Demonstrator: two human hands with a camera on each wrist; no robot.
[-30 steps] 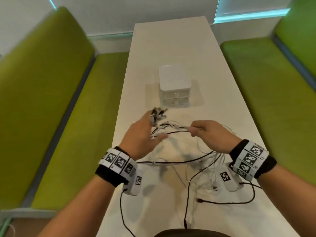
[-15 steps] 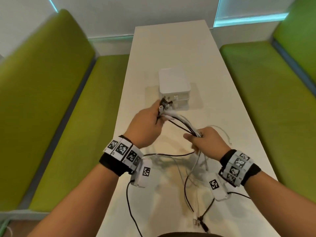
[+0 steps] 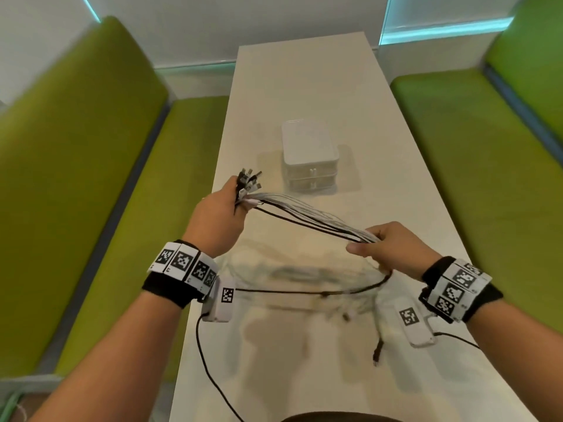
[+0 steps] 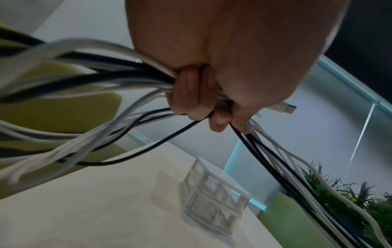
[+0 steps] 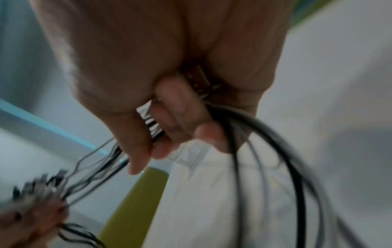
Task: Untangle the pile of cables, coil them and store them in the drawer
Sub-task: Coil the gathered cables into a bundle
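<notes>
**Cable Bundle Held Taut Between Both Hands**

Above the long white table [image 3: 304, 86], you held the bundle of black and white cables [image 3: 310, 216] stretched between your two hands. Your left hand [image 3: 217, 220] was raised higher, its fingers [image 4: 191, 90] curled tightly around the cables just below their metal-tipped connector ends [image 3: 248, 181], which fanned out above the fist. Your right hand [image 3: 393, 248] sat lower and nearer to you, fingers [image 5: 176, 107] wrapped around the same bundle further along its length. From the right hand the cables drooped in loose loops back toward the left wrist, with one black end [image 3: 377, 351] dangling over the tabletop. The small white plastic two-drawer unit [image 3: 309, 159] stood on the table beyond the hands, apart from the cables, both drawers pushed in. Green upholstered benches [image 3: 91, 178] flanked the table on either side.
</notes>
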